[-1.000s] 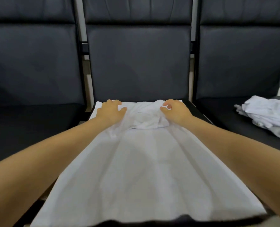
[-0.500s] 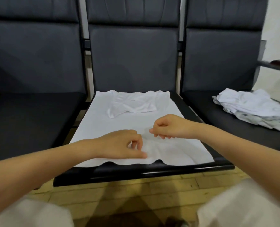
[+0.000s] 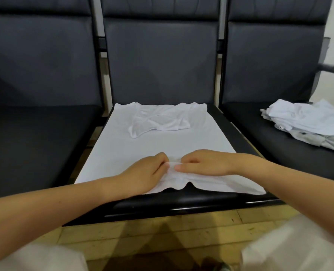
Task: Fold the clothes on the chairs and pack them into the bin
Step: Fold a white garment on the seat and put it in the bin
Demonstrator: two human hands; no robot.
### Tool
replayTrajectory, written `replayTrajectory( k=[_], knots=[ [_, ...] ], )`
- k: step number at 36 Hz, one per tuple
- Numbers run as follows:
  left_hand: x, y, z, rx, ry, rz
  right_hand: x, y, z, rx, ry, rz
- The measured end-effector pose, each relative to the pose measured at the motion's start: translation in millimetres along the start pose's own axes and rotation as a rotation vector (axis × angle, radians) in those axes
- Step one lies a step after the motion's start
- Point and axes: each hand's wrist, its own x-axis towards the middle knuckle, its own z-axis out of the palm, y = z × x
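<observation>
Fingers [image 3: 163, 163] of the left hand [image 3: 142, 176] curl down and pinch the near hem of the white shirt [image 3: 158, 145]; the right hand [image 3: 205, 163] does the same just beside it, thumb and fingers clamped on the same bunched bit of cloth at about 6 o'clock on the middle chair [image 3: 181, 204]. The two hands nearly touch. Compared with half a second ago, they sit closer together and both now grip the fabric, which puckers up between them, and the hem dips in a small notch over the seat's front edge. A second ago both hands were up at the collar, at 12 o'clock on the seat.

The shirt lies flat along the middle seat, its sleeves folded in across the chest near the backrest. At 3 o'clock, on the right chair [image 3: 260, 133], sits a loose pile of clothes [image 3: 306, 122], white and pale grey. The left chair [image 3: 35, 143] is at 9 o'clock. No bin shows in this view.
</observation>
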Motion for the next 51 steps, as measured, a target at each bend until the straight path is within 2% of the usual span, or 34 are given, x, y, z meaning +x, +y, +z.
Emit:
replayTrajectory(
  k=[3,6,11,15,17,19,22,25,29,33,36,38,42,46,49,51],
  knots=[
    [2.9,1.1,-3.8,0.037,-0.096,0.029,-1.9,1.8,2.2,-0.135,-0.058,0.007],
    [5.9,1.9,-8.0,0.084,-0.166,0.06,-1.3,3.5,5.4,-0.213,-0.045,-0.025],
    [13.0,-3.2,-10.8,0.075,-0.181,0.116,0.9,15.6,0.3,-0.113,0.045,-0.073],
    [16.0,-2.2,-12.5,0.164,-0.177,0.103,4.4,25.0,-8.0,0.053,0.106,-0.019],
    [19.0,-2.0,-13.0,0.221,-0.152,0.116,7.5,28.2,-12.0,0.136,0.185,-0.001],
    [24.1,-4.6,-16.1,0.181,-0.068,0.085,10.2,30.5,-15.5,0.153,0.27,0.011],
    [33.1,-14.9,-27.7,0.087,0.057,-0.045,10.9,34.9,-21.4,0.003,0.35,0.031],
    [39.4,-23.2,-42.5,0.173,0.108,-0.111,7.2,39.8,-29.7,-0.113,0.353,0.048],
    [38.4,-31.4,-60.4,0.359,0.079,-0.079,1.3,46.5,-46.1,-0.166,0.492,0.078],
    [35.0,-42.1,-70.0,0.484,0.042,-0.006,-1.1,68.7,-59.4,-0.271,0.627,0.232],
    [34.2,-48.7,-72.8,0.568,0.043,-0.037,-1.2,90.3,-62.0,-0.29,0.682,0.413],
    [32.0,-52.7,-77.2,0.574,0.084,-0.102,-3.6,98.2,-63.1,-0.238,0.722,0.465],
    [20.8,-65.8,-89.6,0.38,0.212,-0.312,-11.8,95.8,-63.1,0.131,0.824,0.408],
    [7.6,-71.0,-97.6,-0.174,0.328,-0.478,-24.5,82.6,-59.4,0.638,0.794,0.294],
    [-3.4,-67.5,-92.0,-0.503,0.358,-0.487,-33.6,77.7,-53.4,0.802,0.76,0.261],
    [-8.6,-66.4,-83.1,-0.537,0.356,-0.474,-37.0,73.8,-49.5,0.813,0.741,0.265]
  ],
)
